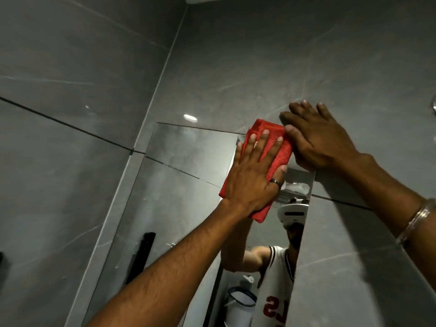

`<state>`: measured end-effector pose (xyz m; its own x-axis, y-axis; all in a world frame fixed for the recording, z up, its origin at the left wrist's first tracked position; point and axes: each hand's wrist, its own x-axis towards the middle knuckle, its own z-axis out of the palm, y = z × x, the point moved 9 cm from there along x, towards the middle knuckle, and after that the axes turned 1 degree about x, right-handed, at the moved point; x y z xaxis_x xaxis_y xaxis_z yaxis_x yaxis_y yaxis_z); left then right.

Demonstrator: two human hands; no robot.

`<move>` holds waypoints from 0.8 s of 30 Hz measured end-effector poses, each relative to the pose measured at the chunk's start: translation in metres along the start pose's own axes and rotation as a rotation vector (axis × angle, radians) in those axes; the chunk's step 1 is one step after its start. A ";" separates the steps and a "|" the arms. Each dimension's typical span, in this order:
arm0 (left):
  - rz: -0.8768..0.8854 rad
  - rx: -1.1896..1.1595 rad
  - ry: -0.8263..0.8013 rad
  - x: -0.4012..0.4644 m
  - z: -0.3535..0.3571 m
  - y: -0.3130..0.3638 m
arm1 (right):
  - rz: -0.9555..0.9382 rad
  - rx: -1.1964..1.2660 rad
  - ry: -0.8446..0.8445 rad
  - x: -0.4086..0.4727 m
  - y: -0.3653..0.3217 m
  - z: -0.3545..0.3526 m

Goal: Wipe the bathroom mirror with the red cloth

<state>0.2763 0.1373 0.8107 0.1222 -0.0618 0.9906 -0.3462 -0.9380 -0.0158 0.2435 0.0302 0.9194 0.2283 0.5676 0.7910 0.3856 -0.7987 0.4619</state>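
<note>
The bathroom mirror (169,208) hangs on a grey tiled wall and runs from the upper middle to the bottom of the view. A folded red cloth (259,125) lies flat against the glass near the mirror's top right corner. My left hand (252,182) presses on the cloth with fingers spread, a dark ring on one finger. My right hand (318,138) rests flat on the wall tile just right of the mirror's top corner, its thumb touching the cloth's right edge. It holds nothing.
Grey marble-look tiles (70,161) cover both walls, which meet in a corner left of the mirror. The glass reflects a person in a white jersey (276,279), a white bucket (240,305) and a black fitting (141,256). A metal bangle (417,220) sits on my right wrist.
</note>
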 end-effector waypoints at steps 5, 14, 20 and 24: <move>-0.061 0.034 0.013 -0.008 -0.008 -0.066 | -0.052 -0.033 -0.007 0.028 -0.018 0.005; -0.143 0.071 0.005 -0.006 -0.033 -0.182 | 0.059 -0.117 -0.017 0.069 -0.094 0.048; -0.193 0.068 -0.003 -0.013 -0.047 -0.249 | 0.117 -0.102 0.014 0.081 -0.133 0.076; -0.237 0.042 0.043 -0.011 -0.053 -0.269 | 0.169 -0.123 0.023 0.074 -0.142 0.080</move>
<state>0.3191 0.4085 0.8116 0.1551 0.1753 0.9722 -0.2732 -0.9381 0.2127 0.2771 0.2016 0.8804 0.2595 0.4197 0.8698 0.2311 -0.9014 0.3660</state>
